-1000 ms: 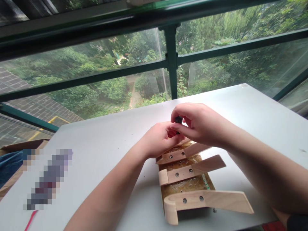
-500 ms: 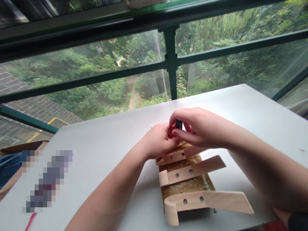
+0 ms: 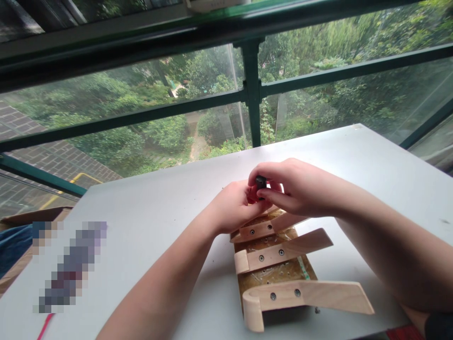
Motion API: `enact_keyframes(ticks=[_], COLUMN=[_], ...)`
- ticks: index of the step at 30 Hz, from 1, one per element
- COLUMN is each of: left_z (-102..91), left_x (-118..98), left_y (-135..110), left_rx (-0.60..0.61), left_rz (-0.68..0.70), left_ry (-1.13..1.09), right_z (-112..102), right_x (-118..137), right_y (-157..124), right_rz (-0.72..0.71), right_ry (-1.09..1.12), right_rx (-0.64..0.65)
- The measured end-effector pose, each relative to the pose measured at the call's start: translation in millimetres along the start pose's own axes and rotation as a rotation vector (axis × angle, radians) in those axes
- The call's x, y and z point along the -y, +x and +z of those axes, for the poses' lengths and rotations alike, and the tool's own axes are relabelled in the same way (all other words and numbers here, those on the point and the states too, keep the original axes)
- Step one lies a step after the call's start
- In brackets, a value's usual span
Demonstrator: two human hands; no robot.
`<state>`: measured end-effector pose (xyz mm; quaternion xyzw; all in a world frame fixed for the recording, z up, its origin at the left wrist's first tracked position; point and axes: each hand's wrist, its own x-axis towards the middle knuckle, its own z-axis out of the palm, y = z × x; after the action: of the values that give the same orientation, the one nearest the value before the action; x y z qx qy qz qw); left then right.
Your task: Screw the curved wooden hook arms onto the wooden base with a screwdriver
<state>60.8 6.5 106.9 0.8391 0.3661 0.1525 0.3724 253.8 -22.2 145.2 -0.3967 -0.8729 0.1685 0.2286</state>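
Observation:
My right hand [image 3: 279, 186] is closed round a short black handle, seemingly that of a screwdriver [image 3: 261, 182], over the far end of a brown board [image 3: 271, 274]. Its lower end is hidden by my fingers. Pressed close beside it, my left hand [image 3: 235, 205] has its fingers curled at the board's far end; what they grip is out of sight. Across the board lie several curved wooden pieces [image 3: 276, 295] with hooked left ends, and cross-head screws [image 3: 297, 293] sit in them. The farthest piece is mostly covered by my hands.
The board rests on a white table [image 3: 148, 226]. A small dark bit [image 3: 317, 310] lies by its right near corner. Beyond the table's far edge stands a window with green bars [image 3: 251, 94]. A blurred-out patch [image 3: 71, 269] and a red cord [image 3: 45, 326] are at the left.
The black handle has tilted and turned slightly between my right fingers. Both hands stay at the far end of the board, which has barely shifted in view.

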Motion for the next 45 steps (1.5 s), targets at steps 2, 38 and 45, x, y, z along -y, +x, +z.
enact_keyframes(ticks=[2,38,45], left_z=[0.2,-0.8,-0.6], left_x=[-1,5,1], left_y=[0,0,1], left_rx=[0.003,-0.018,-0.026], left_rz=[0.009,0.017,0.001], left_ry=[-0.012,0.004,-0.010], right_z=[-1,22,26], right_x=[0,3,3], right_y=[-1,8,8], right_rz=[0.008,0.146,0.139], right_ry=[-0.008,-0.082,-0.063], right_rx=[0.003,-0.076,-0.083])
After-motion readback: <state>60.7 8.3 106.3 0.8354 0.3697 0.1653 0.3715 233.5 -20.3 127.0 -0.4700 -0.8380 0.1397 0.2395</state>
